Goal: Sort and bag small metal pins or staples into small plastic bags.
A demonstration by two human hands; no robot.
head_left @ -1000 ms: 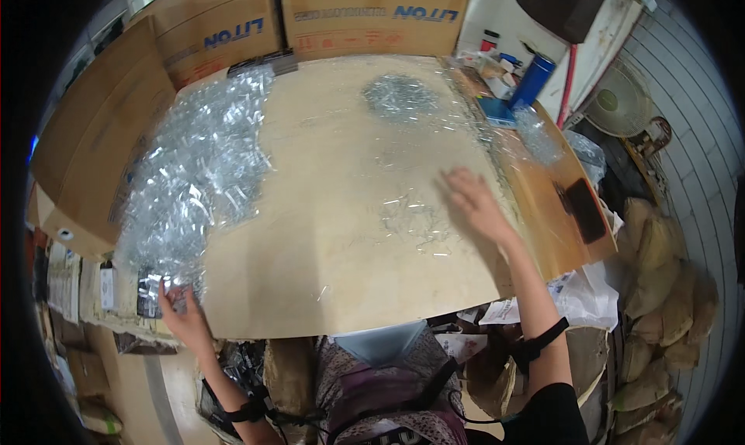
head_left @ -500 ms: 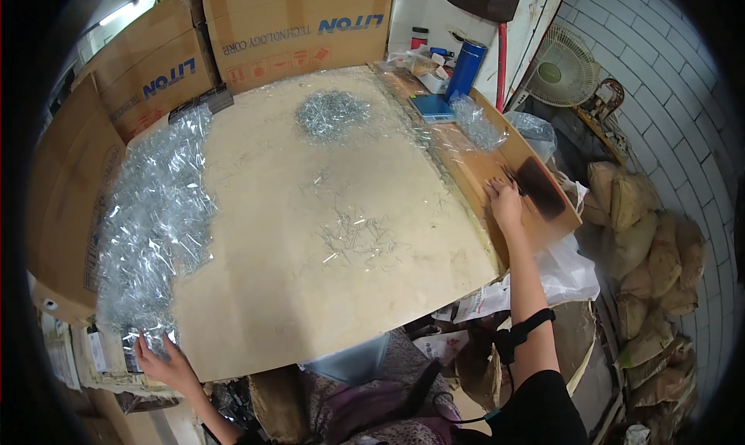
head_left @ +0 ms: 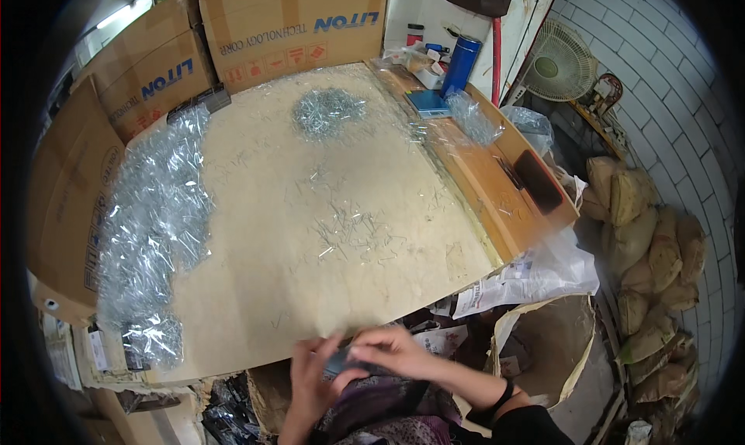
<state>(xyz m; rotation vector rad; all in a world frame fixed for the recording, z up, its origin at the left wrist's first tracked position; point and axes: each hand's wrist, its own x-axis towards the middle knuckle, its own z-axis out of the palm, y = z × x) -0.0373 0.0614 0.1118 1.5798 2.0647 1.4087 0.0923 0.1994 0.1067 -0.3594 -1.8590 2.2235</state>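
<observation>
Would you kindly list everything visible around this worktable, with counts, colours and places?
Worktable: one, pale tan top, centre.
Heap of small metal pins: one, silver, far side of the top.
Scattered pins: many, silver, mid-table.
Clear plastic packets: a large pile, shiny, left edge.
Cardboard boxes: several, brown, behind and left.
Flask: one, blue, far right corner.
Wooden side shelf: one, brown, right edge.
Flat dark object: one, black, on that shelf.
Fan: one, white, by the brick wall.
Sacks: several, tan, right floor.
Left hand: at the near edge, on a small dark object.
Right hand: same object; grip unclear.
</observation>
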